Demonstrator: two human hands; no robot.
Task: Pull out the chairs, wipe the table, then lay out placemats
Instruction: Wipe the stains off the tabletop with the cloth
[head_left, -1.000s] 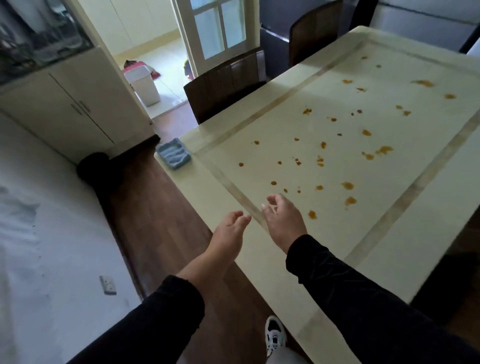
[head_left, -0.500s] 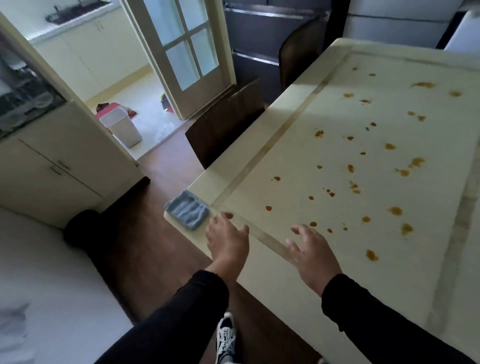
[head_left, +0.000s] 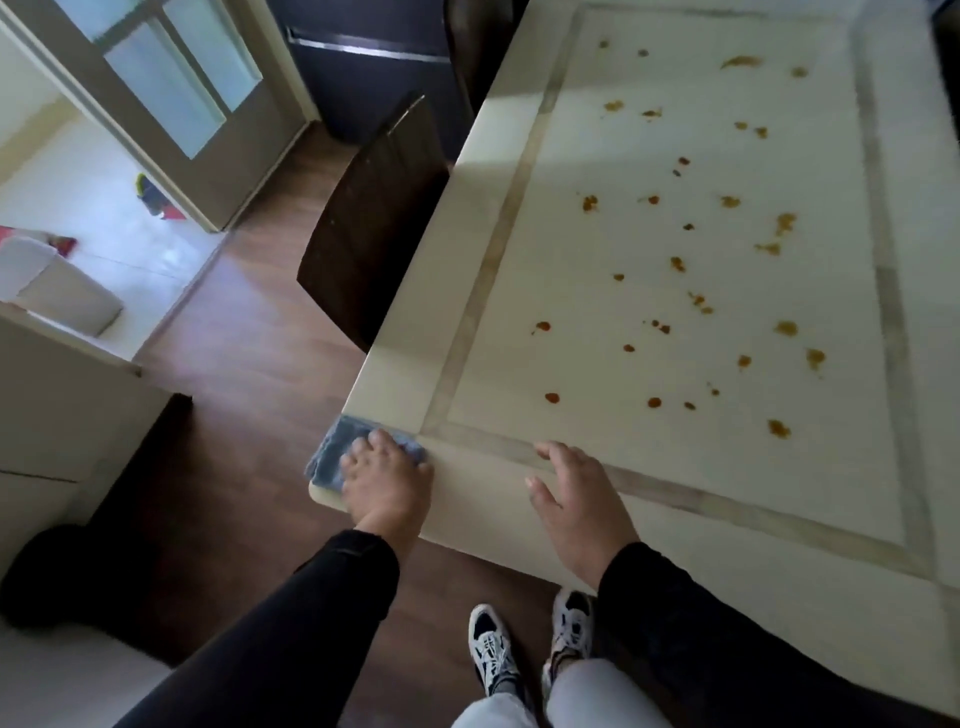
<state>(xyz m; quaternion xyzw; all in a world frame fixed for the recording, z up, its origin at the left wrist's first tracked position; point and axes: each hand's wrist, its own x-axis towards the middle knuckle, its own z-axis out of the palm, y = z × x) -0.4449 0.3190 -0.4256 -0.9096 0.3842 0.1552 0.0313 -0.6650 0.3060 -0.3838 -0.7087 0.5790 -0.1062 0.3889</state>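
Observation:
A cream table (head_left: 519, 519) with a grey inlaid border fills the right of the head view, and several brown stains (head_left: 675, 265) are scattered over its middle. A folded blue cloth (head_left: 332, 452) lies on the table's near left corner. My left hand (head_left: 387, 480) lies on top of the cloth with its fingers bent over it. My right hand (head_left: 576, 499) hovers just above or rests on the table's near border, fingers spread and relaxed, holding nothing. A dark brown chair (head_left: 369, 228) stands pushed against the table's left side.
A second dark chair (head_left: 467, 47) stands farther along the left side. A glass-paned door (head_left: 171, 88) opens onto a tiled room with a white bin (head_left: 57, 291). A cream cabinet (head_left: 57, 415) stands at the left. My feet (head_left: 530, 649) are on the wood floor.
I have stepped toward the table's corner. My left hand moved forward and came down onto the blue cloth. My right hand stayed open near the table's front border.

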